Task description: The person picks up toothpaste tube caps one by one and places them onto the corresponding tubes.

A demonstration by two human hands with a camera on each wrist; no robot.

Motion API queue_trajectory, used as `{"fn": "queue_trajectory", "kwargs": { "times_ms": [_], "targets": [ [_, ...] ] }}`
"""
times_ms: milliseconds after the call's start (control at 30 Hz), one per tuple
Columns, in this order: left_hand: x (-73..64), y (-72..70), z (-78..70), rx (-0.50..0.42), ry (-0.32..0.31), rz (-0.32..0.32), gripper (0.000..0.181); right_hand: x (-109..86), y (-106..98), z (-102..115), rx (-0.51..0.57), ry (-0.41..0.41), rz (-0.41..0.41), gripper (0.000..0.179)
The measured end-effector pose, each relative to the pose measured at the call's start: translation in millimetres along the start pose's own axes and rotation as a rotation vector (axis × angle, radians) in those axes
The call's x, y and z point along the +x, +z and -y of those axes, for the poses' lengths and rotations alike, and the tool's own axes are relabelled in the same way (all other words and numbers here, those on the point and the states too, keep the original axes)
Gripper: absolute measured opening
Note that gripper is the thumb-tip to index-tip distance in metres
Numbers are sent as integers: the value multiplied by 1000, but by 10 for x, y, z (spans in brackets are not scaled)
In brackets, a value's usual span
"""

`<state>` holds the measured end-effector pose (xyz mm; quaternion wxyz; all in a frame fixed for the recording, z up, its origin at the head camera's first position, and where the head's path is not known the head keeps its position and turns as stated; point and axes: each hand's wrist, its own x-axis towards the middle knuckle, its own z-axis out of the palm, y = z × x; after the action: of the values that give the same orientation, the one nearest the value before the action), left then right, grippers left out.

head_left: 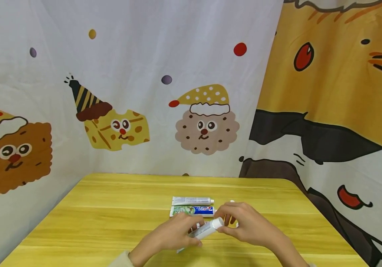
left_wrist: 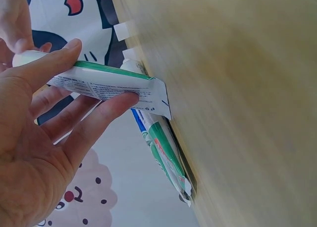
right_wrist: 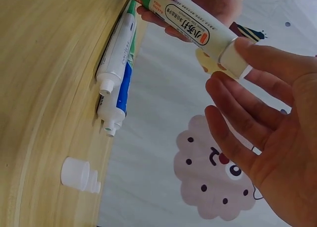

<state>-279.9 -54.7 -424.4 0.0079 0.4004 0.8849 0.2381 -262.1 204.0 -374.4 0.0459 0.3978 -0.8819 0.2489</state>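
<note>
My left hand (head_left: 177, 231) holds a white toothpaste tube (head_left: 203, 231) with green edging, thumb on one side and fingers on the other. The tube is tilted above the table, its white cap (head_left: 217, 223) pointing up and right. My right hand (head_left: 251, 226) pinches that cap between thumb and fingers, seen closely in the right wrist view, where the other fingers are loosely bent. The cap (right_wrist: 234, 61) sits on the tube's end. Beyond the hands lie a green, white and blue toothpaste tube (head_left: 204, 211) and a white toothpaste tube (head_left: 191, 201).
Loose white caps (right_wrist: 75, 173) stand in a row on the wooden table (head_left: 104, 211), right of the lying tubes and partly hidden by my right hand in the head view. The lying tubes show bare nozzles (right_wrist: 106, 88). A cartoon-printed curtain (head_left: 164, 44) hangs behind the table.
</note>
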Motion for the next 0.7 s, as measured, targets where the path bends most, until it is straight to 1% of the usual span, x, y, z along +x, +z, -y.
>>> {"fn": "queue_trajectory", "kwargs": {
  "times_ms": [67,267,433,600,700],
  "targets": [
    [0,0,3,-6,4,1,33,5,5,-12,6,-1,-2,15],
    [2,13,12,-12,10,1,32,10,25,-38,28,3,4,14],
    [-3,20,17,-11,11,-2,34,5,40,-44,26,48,2,20],
    [-8,16,22,-13,22,-1,32,10,34,-35,74,108,15,27],
    [-6,14,24,-9,27,-3,32,5,25,-25,93,89,11,28]
  ]
}}
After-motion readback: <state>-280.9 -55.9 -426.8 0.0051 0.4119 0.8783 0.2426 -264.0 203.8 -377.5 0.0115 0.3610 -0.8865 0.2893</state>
